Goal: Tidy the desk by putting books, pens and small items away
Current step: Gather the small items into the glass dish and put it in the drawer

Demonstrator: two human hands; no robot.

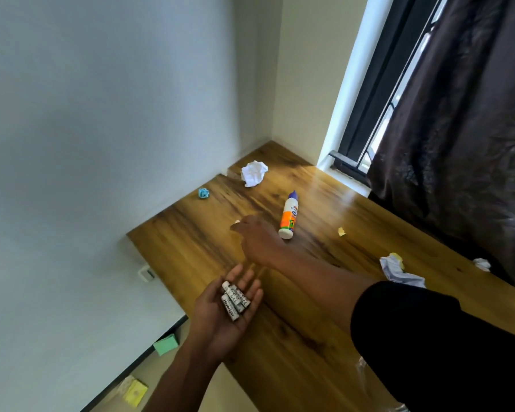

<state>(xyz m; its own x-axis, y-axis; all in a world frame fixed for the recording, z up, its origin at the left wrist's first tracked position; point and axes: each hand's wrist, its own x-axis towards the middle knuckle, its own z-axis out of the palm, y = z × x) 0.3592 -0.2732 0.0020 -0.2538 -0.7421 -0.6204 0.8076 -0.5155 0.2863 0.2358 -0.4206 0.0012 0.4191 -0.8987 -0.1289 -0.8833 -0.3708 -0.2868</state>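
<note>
Batteries (pixel 234 300) lie in left hand (pixel 220 316) beyond desk (pixel 309 307) edge.

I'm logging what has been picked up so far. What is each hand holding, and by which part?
The left hand cradles several white batteries lying on its palm and fingers. The right hand reaches over the desk; whether it holds anything cannot be told.

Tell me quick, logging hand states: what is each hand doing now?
Left hand: open, palm up, carrying small white cylindrical batteries.
Right hand: reaching over the wooden desk; grip cannot be told.
</note>
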